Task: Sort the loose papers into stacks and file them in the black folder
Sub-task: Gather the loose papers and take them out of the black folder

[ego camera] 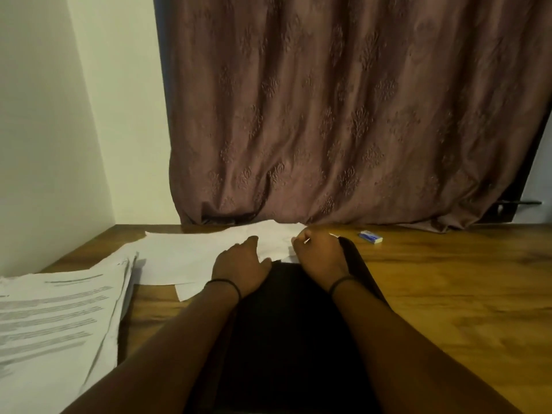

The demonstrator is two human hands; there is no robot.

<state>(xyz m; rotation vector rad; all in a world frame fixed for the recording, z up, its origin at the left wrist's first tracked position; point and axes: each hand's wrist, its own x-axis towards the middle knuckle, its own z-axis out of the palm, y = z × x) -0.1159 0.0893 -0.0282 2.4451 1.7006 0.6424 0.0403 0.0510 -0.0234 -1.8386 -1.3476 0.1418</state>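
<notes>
Beyond the black folder (286, 324) — your left hand (242, 262) flat on the sheet (194, 255), right hand (319, 255) pinching its edge; lift squarely

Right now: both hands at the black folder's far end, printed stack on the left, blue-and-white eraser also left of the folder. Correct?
One slip: the blue-and-white eraser lies right of the black folder, on the wooden desk, as the head view shows. The left hand and right hand are at the folder's far end; the printed stack is on the left.
</notes>
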